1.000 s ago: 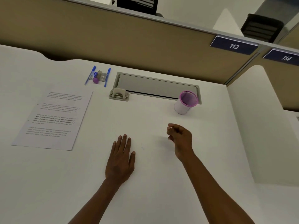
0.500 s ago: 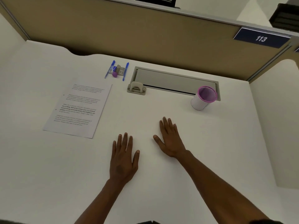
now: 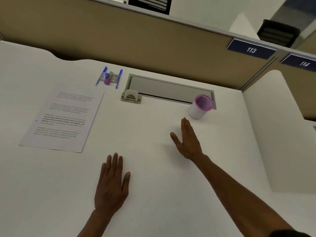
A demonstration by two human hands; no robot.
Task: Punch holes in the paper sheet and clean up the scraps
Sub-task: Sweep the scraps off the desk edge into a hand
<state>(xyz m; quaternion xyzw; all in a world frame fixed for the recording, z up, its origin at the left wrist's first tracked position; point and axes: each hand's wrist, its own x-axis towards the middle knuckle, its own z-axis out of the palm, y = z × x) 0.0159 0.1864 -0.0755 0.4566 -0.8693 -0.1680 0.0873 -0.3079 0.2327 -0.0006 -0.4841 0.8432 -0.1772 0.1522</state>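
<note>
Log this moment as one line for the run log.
left hand flat on desk, empty | right hand open, near cup | paper flat | hole punch untouched

Single view only, head-worn, wide-angle, so no second view to share scene with. Camera sits above near edge of white desk (image 3: 153, 194), looks forward and down. Both forearms enter from bottom of frame; left hand (image 3: 112, 187) close under lens, right hand (image 3: 188, 141) farther out. Beyond hands, view reaches tan partition (image 3: 119, 40) at desk's far edge, number plate 113 (image 3: 251, 49) upper right. Wide lens bends desk edges; frame tilts slightly.
</note>
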